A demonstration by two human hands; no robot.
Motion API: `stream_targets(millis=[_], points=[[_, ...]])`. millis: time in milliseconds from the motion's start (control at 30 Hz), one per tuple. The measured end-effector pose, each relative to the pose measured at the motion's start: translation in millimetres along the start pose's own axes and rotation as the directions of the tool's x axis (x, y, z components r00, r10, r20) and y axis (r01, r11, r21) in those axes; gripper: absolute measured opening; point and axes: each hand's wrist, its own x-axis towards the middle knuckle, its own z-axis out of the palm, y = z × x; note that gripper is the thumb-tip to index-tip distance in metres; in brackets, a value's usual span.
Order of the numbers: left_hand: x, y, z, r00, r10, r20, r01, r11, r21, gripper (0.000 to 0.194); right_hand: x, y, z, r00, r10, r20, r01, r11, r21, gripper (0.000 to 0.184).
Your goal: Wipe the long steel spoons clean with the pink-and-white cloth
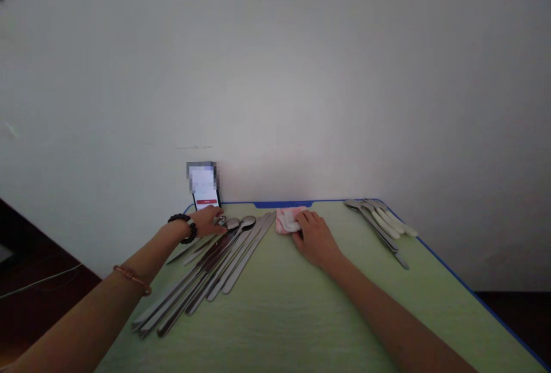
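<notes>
My left hand (208, 222) is at the far left of the table, with its fingertips closed around the shiny bowl of a spoon (222, 220). Beside it, more spoons (248, 222) and several table knives (249, 253) lie in a slanting row, handles towards me. My right hand (316, 238) rests on a folded pink and white cloth (288, 221) near the back edge, its fingers curled over the cloth's right side. Part of the spoon under my left fingers is hidden.
A lit phone (205, 186) leans on the wall behind my left hand. At the back right lies a second group of cutlery (379, 225), some pieces with white handles (390, 228). The green table (275, 327) has a blue rim and meets a plain wall (275, 74).
</notes>
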Motion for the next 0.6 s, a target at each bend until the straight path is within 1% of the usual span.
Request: stream_targets(millis=[167, 267, 333, 433, 500, 567, 600], points=[[-3, 2, 8.3, 0.999, 0.039, -0.007, -0.038, 0.992, 0.118, 0.064, -1, 1, 0, 1.0, 0.002, -0.005, -0.002, 1.0, 0.018, 0.02], [-7, 4, 10.9, 0.999, 0.045, -0.022, -0.04, 0.985, 0.169, 0.064, 0, 2, 1, 1.0, -0.001, 0.006, 0.001, 1.0, 0.025, 0.02], [-12, 8, 10.6, 0.998, 0.042, -0.053, -0.031, 0.979, 0.203, 0.064, 0, 3, 1, 1.0, -0.001, 0.007, 0.001, 1.0, 0.026, 0.019], [-20, 22, 8.0, 0.991, 0.066, -0.119, -0.034, 0.967, 0.251, 0.057, 0, 2, 1, 1.0, 0.005, 0.004, -0.005, 1.0, 0.028, 0.018], [-24, 36, 6.3, 0.983, 0.111, -0.147, -0.067, 0.959, 0.276, 0.046, 0, 2, 0, 1.0, 0.009, 0.008, -0.01, 0.999, 0.031, 0.017], [-25, 50, 5.7, 0.978, 0.15, -0.146, -0.101, 0.949, 0.297, 0.036, 0, 2, 0, 1.0, 0.011, 0.008, -0.011, 0.999, 0.031, 0.018], [-26, 57, 6.0, 0.977, 0.158, -0.141, -0.109, 0.946, 0.306, 0.035, 0, 2, 0, 1.0, 0.01, 0.005, -0.011, 0.999, 0.032, 0.018]])
